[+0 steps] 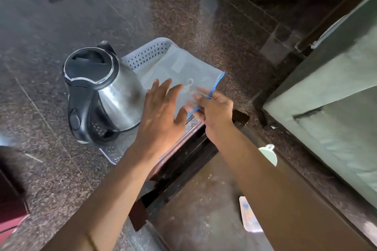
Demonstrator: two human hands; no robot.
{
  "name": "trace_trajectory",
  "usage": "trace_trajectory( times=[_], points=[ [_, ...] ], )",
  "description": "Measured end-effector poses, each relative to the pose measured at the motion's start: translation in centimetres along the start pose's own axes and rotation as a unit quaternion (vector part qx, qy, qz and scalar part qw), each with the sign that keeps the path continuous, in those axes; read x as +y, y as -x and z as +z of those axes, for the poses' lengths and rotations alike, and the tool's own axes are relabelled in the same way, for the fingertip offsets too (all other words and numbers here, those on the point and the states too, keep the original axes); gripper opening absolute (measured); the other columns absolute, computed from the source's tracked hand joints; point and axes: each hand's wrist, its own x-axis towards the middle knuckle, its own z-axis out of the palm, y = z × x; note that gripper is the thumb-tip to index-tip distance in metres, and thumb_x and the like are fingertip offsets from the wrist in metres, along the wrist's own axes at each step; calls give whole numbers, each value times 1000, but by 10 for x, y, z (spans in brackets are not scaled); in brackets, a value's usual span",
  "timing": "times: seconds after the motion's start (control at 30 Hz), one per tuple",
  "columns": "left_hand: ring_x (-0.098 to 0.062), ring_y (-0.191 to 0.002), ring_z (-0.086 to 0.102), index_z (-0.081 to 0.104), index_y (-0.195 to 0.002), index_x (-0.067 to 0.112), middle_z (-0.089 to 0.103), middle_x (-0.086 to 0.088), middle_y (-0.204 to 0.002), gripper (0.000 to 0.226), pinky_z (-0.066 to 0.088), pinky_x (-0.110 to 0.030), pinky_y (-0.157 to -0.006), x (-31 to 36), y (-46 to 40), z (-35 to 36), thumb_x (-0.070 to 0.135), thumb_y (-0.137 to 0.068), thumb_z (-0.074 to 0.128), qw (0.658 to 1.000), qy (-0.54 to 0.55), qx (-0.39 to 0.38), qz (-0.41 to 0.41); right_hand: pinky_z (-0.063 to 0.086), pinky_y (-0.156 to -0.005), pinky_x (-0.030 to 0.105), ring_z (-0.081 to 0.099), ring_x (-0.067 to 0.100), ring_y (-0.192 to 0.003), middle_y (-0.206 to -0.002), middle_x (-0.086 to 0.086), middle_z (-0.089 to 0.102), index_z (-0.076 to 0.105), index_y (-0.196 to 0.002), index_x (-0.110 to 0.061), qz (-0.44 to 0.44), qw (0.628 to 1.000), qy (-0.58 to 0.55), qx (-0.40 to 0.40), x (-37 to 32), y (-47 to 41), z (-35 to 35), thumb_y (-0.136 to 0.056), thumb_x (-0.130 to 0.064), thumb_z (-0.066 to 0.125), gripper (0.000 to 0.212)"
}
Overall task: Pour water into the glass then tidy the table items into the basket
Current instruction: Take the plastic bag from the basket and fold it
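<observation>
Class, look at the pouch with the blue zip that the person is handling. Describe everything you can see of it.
The pouch is flat, rectangular and translucent grey, seemingly plastic, with a blue zip along its right edge and a faint pale label patch. It lies tilted over the white perforated basket, beside the steel kettle that stands in it. The left hand lies flat on its near side; the right hand pinches the zip edge with its fingers. Its contents are blurred.

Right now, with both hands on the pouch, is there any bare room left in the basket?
Hardly any. The kettle fills the left of the basket; the zip pouch spans the right, left hand flat on it, right hand pinching its blue edge. Only the perforated far-left wall and a near-corner sliver show bare.
</observation>
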Motion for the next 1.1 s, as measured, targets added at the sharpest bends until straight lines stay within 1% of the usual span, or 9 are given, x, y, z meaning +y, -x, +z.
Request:
trace_trajectory(
  times=[0.1, 0.23, 0.37, 0.43, 0.57, 0.67, 0.8, 0.93, 1.1],
  points=[
    [-43, -167, 24, 48, -161, 10, 40, -18, -173, 59, 20, -57, -136, -5, -14, 4, 19, -106, 65, 1000, -6, -14, -5, 68, -70, 34, 81, 19, -70, -92, 12, 81, 77, -94, -13, -15, 998, 54, 15, -2, -8, 11, -94, 10, 69, 25],
    [-35, -171, 11, 37, -168, 15, 26, -12, -180, 59, 8, -48, -138, -7, -26, 8, 21, -111, 55, 999, -5, -42, -27, 66, -89, 50, 82, 29, -93, -96, 7, 83, 79, -96, -17, -39, 984, 171, 8, -5, -11, 15, -75, -17, 81, 21],
    [-33, -172, 5, 30, -171, 17, 18, -8, -183, 62, 6, -47, -140, -10, -32, 8, 30, -113, 50, 996, -5, -74, -47, 62, -89, 31, 75, 11, -98, -106, -9, 78, 72, -121, -22, -100, 953, 287, 12, -18, 13, 1, -82, -26, 75, 40],
    [-34, -172, 3, 27, -172, 19, 15, -6, -184, 65, 7, -48, -140, -12, -34, 9, 35, -113, 51, 994, -11, -91, -56, 50, -90, 23, 68, 12, -110, -123, -8, 70, 55, -143, -22, -199, 893, 400, 59, -22, 32, -10, -92, -20, 71, 53],
    [-35, -171, 9, 27, -171, 15, 19, -10, -182, 66, 8, -49, -139, -14, -35, 14, 37, -113, 49, 991, -39, -113, -61, 51, -108, 46, 60, 29, -132, -144, 10, 63, 58, -146, -13, -413, 717, 562, 10, -16, 25, -16, -96, -18, 66, 51],
    [-36, -169, 18, 28, -170, 10, 23, -13, -181, 61, 16, -48, -138, -18, -36, 21, 29, -115, 46, 987, -34, -133, -81, 51, -109, 54, 60, 35, -136, -147, 16, 63, 62, -142, -9, -387, 611, 681, -115, -17, -1, -7, -98, -22, 63, 46],
    [-38, -165, 29, 34, -166, 0, 30, -21, -177, 56, 19, -45, -136, -28, -36, 29, 18, -114, 43, 984, -50, -144, -90, 44, -113, 47, 61, 36, -132, -140, 18, 66, 67, -131, -6, -339, 481, 787, -185, -16, -22, 6, -106, -34, 46, 43],
    [-41, -157, 39, 48, -152, -5, 40, -25, -169, 50, 30, -48, -130, -37, -38, 33, 20, -110, 39, 980, -60, -169, -82, 37, -115, 48, 54, 33, -137, -142, 15, 61, 66, -130, -13, -293, 415, 841, -187, -11, -26, 12, -110, -47, 28, 55],
    [-45, -149, 47, 56, -135, -3, 47, -25, -162, 34, 37, -49, -122, -39, -38, 35, 10, -104, 50, 981, -46, -156, -103, 31, -121, 51, 54, 30, -138, -142, 12, 63, 67, -130, -16, -293, 399, 848, -190, -11, -24, 11, -110, -52, 23, 60]
  ],
)
